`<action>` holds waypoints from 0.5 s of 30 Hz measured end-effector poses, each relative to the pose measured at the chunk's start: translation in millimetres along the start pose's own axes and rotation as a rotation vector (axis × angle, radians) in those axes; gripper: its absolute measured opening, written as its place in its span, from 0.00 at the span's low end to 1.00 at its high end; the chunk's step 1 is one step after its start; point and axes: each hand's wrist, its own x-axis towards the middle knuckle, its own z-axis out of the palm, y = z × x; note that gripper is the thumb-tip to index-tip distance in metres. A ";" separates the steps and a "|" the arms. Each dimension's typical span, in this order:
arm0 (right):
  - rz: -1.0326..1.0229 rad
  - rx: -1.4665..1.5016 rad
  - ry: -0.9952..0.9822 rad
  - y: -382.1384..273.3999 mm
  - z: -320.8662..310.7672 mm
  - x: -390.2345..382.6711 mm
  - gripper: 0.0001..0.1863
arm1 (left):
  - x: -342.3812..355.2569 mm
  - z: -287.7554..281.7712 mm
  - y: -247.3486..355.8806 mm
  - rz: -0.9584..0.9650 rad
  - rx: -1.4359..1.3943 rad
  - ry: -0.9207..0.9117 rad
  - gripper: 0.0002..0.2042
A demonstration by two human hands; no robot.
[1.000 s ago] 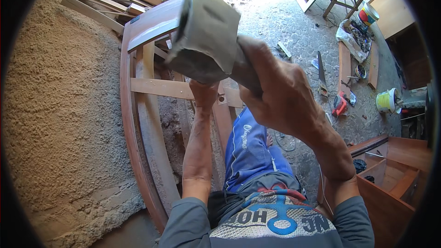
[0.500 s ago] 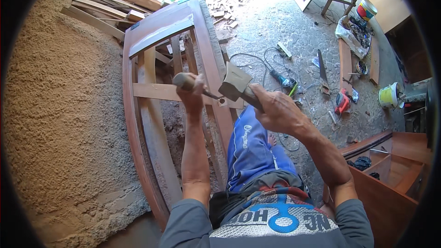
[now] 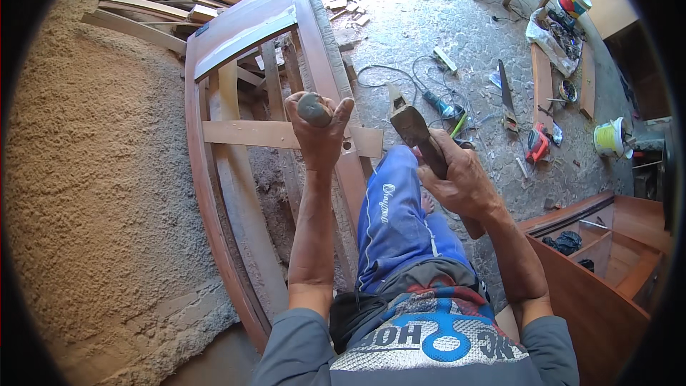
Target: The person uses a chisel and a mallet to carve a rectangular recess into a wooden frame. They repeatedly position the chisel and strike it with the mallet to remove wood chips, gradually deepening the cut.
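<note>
My left hand [image 3: 319, 144] is wrapped round a chisel by its thick, round-ended handle [image 3: 314, 110]; the blade is hidden behind the hand. It is held above the reddish wooden door frame [image 3: 349, 179], beside a small round hole [image 3: 348, 146] in the frame's right-hand side piece. My right hand [image 3: 464, 182] grips the wooden handle of a hatchet [image 3: 411, 126], its dark metal head raised over my knee, apart from the chisel. A pale board [image 3: 250, 135] lies crosswise under the frame's side pieces.
Left of the frame rises a rough sandy heap [image 3: 107, 171], with stacked planks [image 3: 157, 0] beyond. On the floor to the right lie a corded power tool [image 3: 443, 109], a handsaw [image 3: 506, 93], a red tool [image 3: 537, 144] and a bucket [image 3: 609, 137]. A wooden cabinet piece [image 3: 593, 271] stands at lower right.
The chisel has tilted upright and its tip no longer shows by the hole. The hatchet has moved right and toward me, its head turned more edge-on. The view has shifted slightly.
</note>
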 end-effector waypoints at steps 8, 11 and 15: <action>0.008 0.024 -0.013 -0.8 7.0 -3.1 0.30 | -10.2 -5.8 -13.2 -0.148 -0.001 0.055 0.10; 0.071 0.010 -0.050 -5.2 5.7 -3.4 0.30 | -12.5 -8.0 -24.6 -0.141 0.024 0.093 0.09; 0.081 0.015 -0.050 -5.6 7.0 -3.7 0.30 | -11.5 -2.6 -18.8 -0.174 0.031 0.107 0.09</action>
